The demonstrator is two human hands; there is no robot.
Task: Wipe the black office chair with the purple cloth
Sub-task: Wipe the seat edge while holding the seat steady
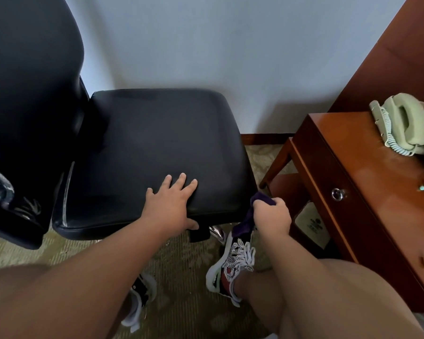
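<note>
The black office chair (157,143) stands against the pale wall, its backrest at the left and its seat in the middle of the view. My left hand (171,204) lies flat on the seat's near edge, fingers spread and thumb hooked over the rim. My right hand (272,216) grips the bunched purple cloth (245,221) just off the seat's near right corner. The cloth hangs below my fist, partly hidden by it.
A wooden cabinet (353,192) with a drawer knob (338,194) stands close on the right, carrying a pale green telephone (402,123). My patterned sneakers (230,263) are on the greenish carpet below the seat. A chrome chair leg (217,232) shows under the seat.
</note>
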